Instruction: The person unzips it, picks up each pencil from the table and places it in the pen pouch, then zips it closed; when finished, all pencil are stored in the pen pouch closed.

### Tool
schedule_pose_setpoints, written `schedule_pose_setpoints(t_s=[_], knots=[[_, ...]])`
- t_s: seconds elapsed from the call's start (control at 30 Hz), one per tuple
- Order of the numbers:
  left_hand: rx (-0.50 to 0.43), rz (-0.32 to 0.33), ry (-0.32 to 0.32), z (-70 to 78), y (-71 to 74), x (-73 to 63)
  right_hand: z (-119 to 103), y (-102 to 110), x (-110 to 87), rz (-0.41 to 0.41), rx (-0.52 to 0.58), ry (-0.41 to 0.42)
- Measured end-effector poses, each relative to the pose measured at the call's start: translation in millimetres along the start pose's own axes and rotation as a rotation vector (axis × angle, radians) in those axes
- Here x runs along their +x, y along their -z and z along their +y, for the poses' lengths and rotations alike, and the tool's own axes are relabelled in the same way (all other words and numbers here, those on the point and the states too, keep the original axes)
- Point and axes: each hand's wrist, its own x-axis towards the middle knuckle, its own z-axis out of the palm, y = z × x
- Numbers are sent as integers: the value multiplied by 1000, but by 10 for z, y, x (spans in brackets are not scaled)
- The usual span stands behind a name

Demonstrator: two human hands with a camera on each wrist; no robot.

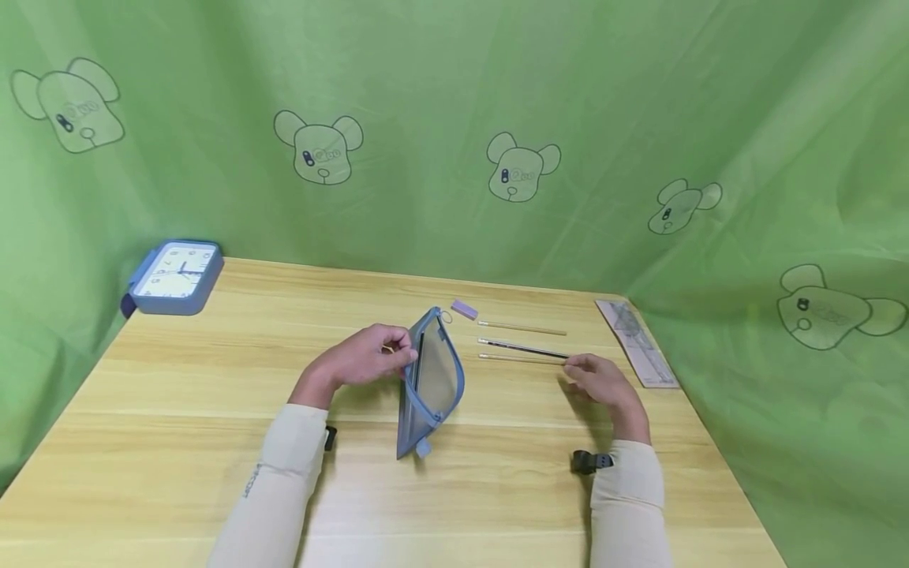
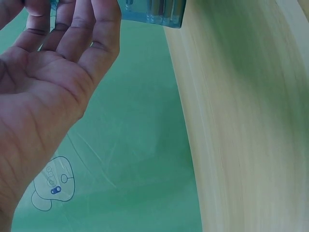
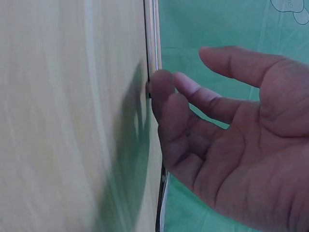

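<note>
A blue zippered pencil case [image 1: 436,375] stands with its mouth spread wide near the table's middle. My left hand [image 1: 364,355] pinches its left edge, thumb at the inside of the rim. Through its translucent side in the left wrist view, several stick-like items show inside the case [image 2: 154,10]. Over on the right, my right hand [image 1: 602,384] has its fingertips at the right ends of a dark pencil [image 1: 521,347] and a light wooden pencil [image 1: 518,359]. The right wrist view shows the thumb [image 3: 231,60] held apart from the bent fingers.
A third pencil [image 1: 521,327] lies behind those two, and a purple eraser [image 1: 465,309] sits beyond the case. At the right edge lies a flat pack of clear rulers [image 1: 639,345]. A blue clock [image 1: 176,276] occupies the far left corner. Green curtain [image 1: 426,229] borders the table.
</note>
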Motion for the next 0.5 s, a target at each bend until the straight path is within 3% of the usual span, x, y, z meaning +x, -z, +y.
schedule_pose_setpoints(t_s=[0.17,0.5], knots=[[-11,-8,-12,8,-15,2,26,-24,13,20,37,-6],[-26,-12,-2,22,-22,-4,28,-21,30,-14,45,29]])
